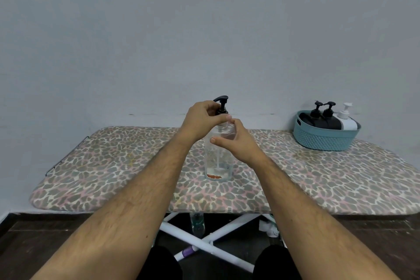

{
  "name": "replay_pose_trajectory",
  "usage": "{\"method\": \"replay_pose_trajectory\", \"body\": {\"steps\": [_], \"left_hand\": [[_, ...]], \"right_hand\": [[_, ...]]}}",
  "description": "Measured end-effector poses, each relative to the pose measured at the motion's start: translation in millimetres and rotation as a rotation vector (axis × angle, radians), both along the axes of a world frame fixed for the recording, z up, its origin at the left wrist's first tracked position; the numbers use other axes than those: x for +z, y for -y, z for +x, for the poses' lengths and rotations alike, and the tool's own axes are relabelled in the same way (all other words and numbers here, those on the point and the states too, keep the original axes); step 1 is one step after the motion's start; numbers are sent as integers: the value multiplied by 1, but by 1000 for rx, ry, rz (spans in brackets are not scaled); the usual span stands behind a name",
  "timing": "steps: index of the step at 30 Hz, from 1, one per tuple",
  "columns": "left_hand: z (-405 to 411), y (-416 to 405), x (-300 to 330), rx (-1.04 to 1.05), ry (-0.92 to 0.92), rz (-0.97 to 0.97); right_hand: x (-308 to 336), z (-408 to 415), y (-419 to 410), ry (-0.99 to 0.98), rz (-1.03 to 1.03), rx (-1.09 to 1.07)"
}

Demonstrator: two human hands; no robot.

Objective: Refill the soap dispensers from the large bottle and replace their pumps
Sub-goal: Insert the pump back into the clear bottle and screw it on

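A large clear bottle (218, 163) stands upright in the middle of the leopard-print board (113, 166), with only a little liquid at its bottom. Its black pump (221, 103) sits on the neck. My left hand (201, 120) grips the pump's collar with thumb and fingers. My right hand (238, 141) wraps the bottle's shoulder from the right. At the back right, a blue basket (325, 140) holds two black soap dispensers (314, 119) (333, 120) and a white dispenser (347, 121), all with pumps on.
The board's front edge runs just before my knees, with white crossed legs (204, 238) and a small bottle (197, 225) beneath it. A grey wall rises right behind the board. A metal rail (66, 154) edges the board's left end.
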State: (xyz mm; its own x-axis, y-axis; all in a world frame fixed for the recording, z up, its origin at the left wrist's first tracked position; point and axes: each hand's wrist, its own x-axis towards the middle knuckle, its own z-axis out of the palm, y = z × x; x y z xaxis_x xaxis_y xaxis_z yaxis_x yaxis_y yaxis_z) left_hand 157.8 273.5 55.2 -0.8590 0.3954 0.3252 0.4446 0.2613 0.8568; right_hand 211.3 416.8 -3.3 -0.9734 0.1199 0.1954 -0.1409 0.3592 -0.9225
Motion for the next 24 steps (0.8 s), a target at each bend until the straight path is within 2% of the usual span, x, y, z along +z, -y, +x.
{"method": "replay_pose_trajectory", "body": {"steps": [7,11,13,18,24], "left_hand": [[12,-13,0,289,-120,-35],[17,-18,-3,345,-125,5],[17,-19,-4,317,-103,15],[7,-7,-8,59,-11,101],[2,0,-10,-117,40,67]], "right_hand": [[1,-2,0,-7,29,-9],[0,-2,-1,0,37,-12],[0,-1,-1,3,28,-10],[-1,-3,-2,21,28,-4],[-1,-2,-3,33,28,-6]]}}
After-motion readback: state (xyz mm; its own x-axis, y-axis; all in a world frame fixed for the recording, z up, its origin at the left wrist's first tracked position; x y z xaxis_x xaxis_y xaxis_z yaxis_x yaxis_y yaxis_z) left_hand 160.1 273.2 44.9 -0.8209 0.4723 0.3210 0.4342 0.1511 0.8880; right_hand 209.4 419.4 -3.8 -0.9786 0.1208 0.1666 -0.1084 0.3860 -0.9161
